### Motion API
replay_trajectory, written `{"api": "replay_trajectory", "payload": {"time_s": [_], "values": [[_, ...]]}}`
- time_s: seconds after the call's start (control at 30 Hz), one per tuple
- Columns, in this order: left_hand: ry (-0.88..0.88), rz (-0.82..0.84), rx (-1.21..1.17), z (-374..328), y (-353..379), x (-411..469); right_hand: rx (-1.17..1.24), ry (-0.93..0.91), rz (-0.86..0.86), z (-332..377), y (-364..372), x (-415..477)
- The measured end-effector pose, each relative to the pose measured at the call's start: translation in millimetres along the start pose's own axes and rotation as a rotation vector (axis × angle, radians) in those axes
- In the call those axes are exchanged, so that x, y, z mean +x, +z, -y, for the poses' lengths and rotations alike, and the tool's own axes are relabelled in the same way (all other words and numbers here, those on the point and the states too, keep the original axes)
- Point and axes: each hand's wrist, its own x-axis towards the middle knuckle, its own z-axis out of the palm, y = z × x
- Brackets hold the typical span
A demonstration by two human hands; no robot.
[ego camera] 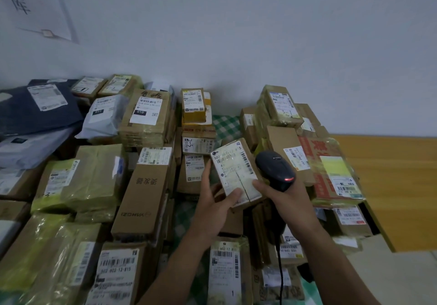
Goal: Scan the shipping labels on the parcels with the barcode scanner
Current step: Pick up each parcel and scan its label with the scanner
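The left hand grasps a small taped parcel, label up, while the right hand grips the barcode scanner just beside it, above stacked parcels.

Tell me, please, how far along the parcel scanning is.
Done: nothing marks any parcel as scanned. In hand: the left hand holds a small labelled box, and the right hand holds the barcode scanner, red light on, right beside it. Left: apparently the surrounding stacked parcels.
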Motion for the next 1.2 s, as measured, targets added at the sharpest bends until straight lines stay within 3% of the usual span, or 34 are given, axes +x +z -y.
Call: {"api": "replay_trajectory", "payload": {"time_s": [0.2,0.37,0.67,1.2], "values": [[0.089,-0.053,0.206,-10.6,-6.5,8.0,-0.169,-0.006,-0.097,4.0,-3.4,0.2],[0.113,-0.083,0.334,-26.1,-16.1,24.3,-0.308,0.042,0.024,12.6,-10.2,-0.5],[0.074,0.214,0.799,-85.2,-62.4,83.9,-0.600,-0.045,0.095,17.7,-6.0,-7.1],[0.137,0.340,1.086,-104.6,-81.3,111.6,-0.677,-0.058,0.225,15.6,5.0,-5.6]]}}
